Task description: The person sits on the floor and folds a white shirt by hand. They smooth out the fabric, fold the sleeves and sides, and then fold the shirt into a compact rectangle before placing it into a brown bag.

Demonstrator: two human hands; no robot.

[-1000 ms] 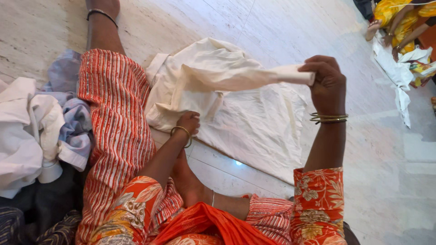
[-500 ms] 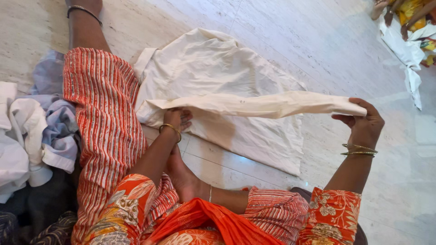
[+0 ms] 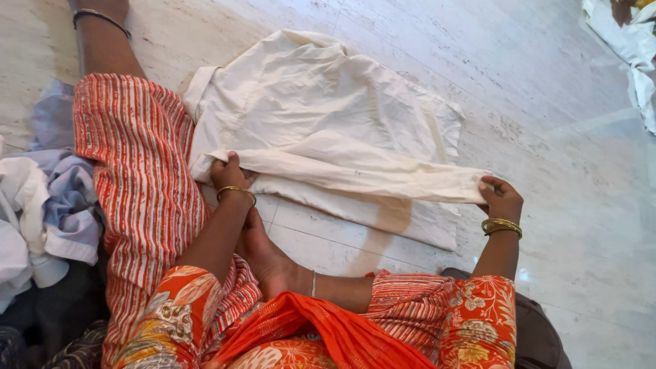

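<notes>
Sleeve (image 3: 355, 174) of cream shirt (image 3: 321, 109) stretched left to right, both hands, left (image 3: 229, 174) and right (image 3: 501, 198), pinching its ends.

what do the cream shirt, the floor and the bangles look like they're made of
Shirt: thin woven cloth, likely cotton, matte; it creases and drapes softly where the left hand and right hand stretch its sleeve.
Floor: polished stone, probably marble; pale veining, joint lines and a sheen.
Bangles: gold-coloured metal by the shine; whether solid or plated cannot be told.
</notes>
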